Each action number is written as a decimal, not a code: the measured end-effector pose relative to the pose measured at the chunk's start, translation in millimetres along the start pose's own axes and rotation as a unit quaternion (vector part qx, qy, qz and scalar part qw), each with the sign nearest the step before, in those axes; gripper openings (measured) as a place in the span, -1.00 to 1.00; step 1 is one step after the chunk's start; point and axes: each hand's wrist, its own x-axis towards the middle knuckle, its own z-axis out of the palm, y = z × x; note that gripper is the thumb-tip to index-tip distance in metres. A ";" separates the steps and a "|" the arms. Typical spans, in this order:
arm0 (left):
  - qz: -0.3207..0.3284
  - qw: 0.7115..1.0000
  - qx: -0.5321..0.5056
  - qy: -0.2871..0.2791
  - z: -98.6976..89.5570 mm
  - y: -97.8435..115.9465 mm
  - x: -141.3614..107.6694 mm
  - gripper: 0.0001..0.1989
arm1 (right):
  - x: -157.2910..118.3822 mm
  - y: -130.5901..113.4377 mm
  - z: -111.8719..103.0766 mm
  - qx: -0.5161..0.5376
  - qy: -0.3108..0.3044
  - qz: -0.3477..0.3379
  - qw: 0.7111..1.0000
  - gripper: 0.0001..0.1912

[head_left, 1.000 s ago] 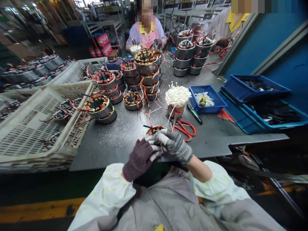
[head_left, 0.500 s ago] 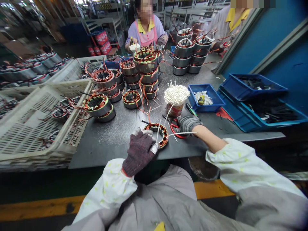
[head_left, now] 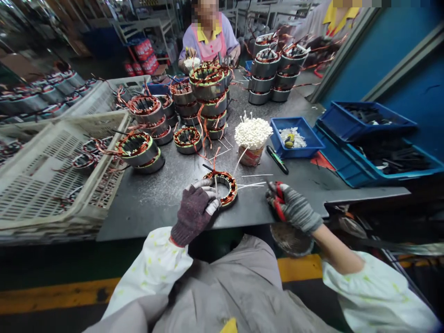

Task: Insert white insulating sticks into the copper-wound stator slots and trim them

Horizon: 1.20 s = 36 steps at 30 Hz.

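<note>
Grey tabletop (head_left: pixel 156 189) is in front of me, under both hands. Co-worker (head_left: pixel 210 48) sits across it, well beyond my hands. White mesh crate (head_left: pixel 113 180) is left of L hand; blue bins (head_left: pixel 342 162) are stacked right of & beyond R hand. Stator stacks (head_left: pixel 208 90) stand beyond L hand, w/ copper leads hanging out. Small blue tray (head_left: pixel 305 150) is beyond R hand, w/ white scraps & a yellow item in it. Tub of white ties (head_left: pixel 250 156) sits btwn & beyond hands.

My L hand (head_left: pixel 197 208), gloved, is half-curled over the L side of the flat wound ring (head_left: pixel 231 192), holding it on the table near the edge. My R hand (head_left: pixel 294 206), gloved, is closed round red-handled scissors (head_left: pixel 278 199); can't tell if blades are apart. Dark green-edged tool (head_left: pixel 277 160) lies just beyond R hand; loose white strands (head_left: pixel 255 185) lie btwn hands.
</note>
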 end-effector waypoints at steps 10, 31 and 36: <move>-0.012 1.000 0.015 0.010 -0.4 4.1 -2.9 -0.88 | 21.5 -62.4 17.4 -0.115 -0.106 -0.053 0.986 -0.29; -0.110 0.985 -0.067 0.114 3.9 22.3 -12.3 -0.77 | 22.7 -77.6 -24.1 -0.252 -0.207 0.022 0.945 -0.43; -0.173 0.975 -0.091 0.101 3.6 16.9 -13.1 -0.72 | 19.4 -101.0 -33.3 -0.251 -0.235 -0.038 0.938 -0.39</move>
